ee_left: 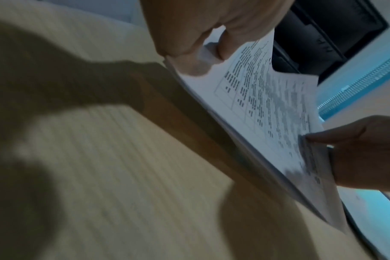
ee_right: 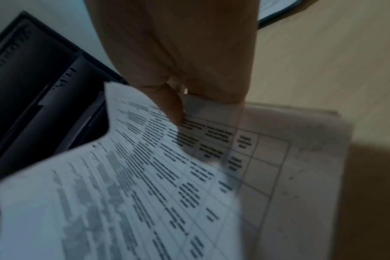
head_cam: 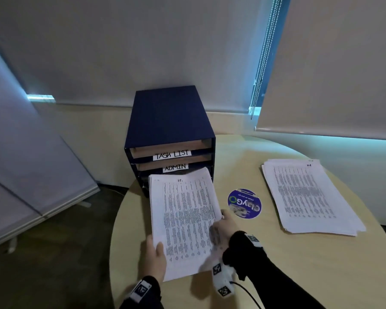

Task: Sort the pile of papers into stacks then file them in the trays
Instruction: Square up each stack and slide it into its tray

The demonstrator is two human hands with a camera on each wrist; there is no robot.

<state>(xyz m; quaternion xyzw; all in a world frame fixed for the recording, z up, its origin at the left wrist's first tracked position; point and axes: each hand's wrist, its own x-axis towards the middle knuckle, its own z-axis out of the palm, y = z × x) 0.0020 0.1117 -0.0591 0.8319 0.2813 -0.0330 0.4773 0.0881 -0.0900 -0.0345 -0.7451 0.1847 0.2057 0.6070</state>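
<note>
Both hands gripping paper stack (head_cam: 183, 217): left hand (head_cam: 155, 257) pinching near-left edge, right hand (head_cam: 224, 226) pinching right edge; long axis pointing toward tray unit (head_cam: 169, 121), far end drooping at lower slot.

Matt white paper stack (head_cam: 183, 219) above pale, smooth wood-grain table (head_cam: 299, 264).

Navy tray cabinet (head_cam: 169, 121) with white labels; beside it, white papers (head_cam: 183, 217) in black print — round blue sticker (head_cam: 244, 204).
</note>
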